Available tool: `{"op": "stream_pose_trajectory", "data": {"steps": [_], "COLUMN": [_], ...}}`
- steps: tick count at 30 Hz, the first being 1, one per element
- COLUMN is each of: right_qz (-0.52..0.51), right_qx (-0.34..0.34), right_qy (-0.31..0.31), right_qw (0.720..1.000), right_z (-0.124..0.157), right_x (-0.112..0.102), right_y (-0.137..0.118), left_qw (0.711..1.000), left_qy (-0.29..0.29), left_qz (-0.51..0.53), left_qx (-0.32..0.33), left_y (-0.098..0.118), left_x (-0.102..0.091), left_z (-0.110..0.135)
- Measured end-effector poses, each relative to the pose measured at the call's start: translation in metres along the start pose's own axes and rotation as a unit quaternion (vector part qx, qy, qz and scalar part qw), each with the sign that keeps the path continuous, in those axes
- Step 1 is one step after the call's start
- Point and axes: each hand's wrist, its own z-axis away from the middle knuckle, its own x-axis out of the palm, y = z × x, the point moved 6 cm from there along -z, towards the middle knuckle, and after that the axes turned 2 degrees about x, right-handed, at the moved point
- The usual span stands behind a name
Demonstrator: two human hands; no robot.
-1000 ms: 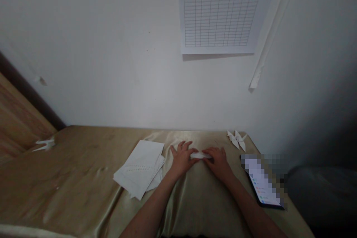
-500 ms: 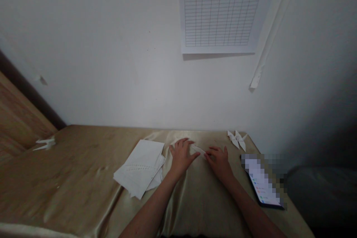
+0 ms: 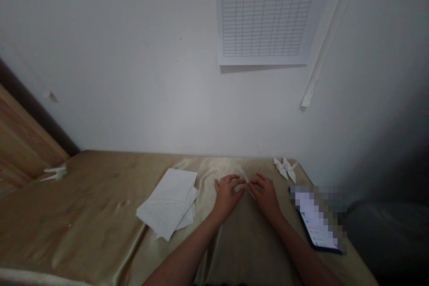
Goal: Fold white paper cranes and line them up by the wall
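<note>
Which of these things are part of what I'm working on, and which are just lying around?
In use:
narrow folded white paper, pinched between left hand and right hand

Lying about:
stack of white paper
origami crane
folded paper piece
smartphone
grid chart on the wall

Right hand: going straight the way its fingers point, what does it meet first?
The right hand would meet the narrow folded white paper first; it seems already touching, though depth is unclear.
</note>
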Motion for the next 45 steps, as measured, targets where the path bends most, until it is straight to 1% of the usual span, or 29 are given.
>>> {"op": "stream_pose_trajectory", "data": {"steps": [7,10,14,19,28,33,38,43,45], "right_qz": [-0.050,-0.067,-0.077,-0.093,-0.090,-0.086,-0.082,-0.081,-0.086], "right_qx": [-0.008,-0.013,0.002,0.019,0.015,0.022,0.029,0.022,0.015], "right_qy": [-0.010,-0.016,-0.017,-0.019,-0.025,-0.018,-0.010,-0.001,0.000], "right_qw": [0.999,0.998,0.997,0.995,0.996,0.996,0.996,0.996,0.996], "right_z": [0.0011,0.0008,-0.0001,-0.0004,-0.0006,-0.0011,-0.0011,-0.0014,-0.0014], "right_x": [0.0024,0.0014,-0.0002,-0.0010,-0.0009,0.0004,0.0003,-0.0021,-0.0027], "right_y": [0.0015,-0.0011,-0.0017,-0.0026,-0.0052,-0.0011,0.0015,-0.0019,-0.0040], "left_qw": [1.000,1.000,0.999,0.998,0.996,0.995,0.994,0.994,0.996], "left_qy": [0.028,0.025,0.024,0.038,0.049,0.049,0.047,0.037,0.033], "left_qz": [0.007,0.017,0.043,0.058,0.069,0.087,0.097,0.106,0.087], "left_qx": [-0.004,-0.006,-0.001,0.004,-0.003,0.012,0.021,0.008,-0.002], "left_y": [-0.0003,0.0004,0.0005,-0.0010,0.0021,0.0064,0.0050,0.0052,0.0052], "left_x": [-0.0031,-0.0029,-0.0016,-0.0014,-0.0044,-0.0047,-0.0033,-0.0035,-0.0037], "left_z": [-0.0011,0.0000,0.0011,-0.0002,-0.0012,-0.0015,-0.0016,-0.0030,-0.0039]}}
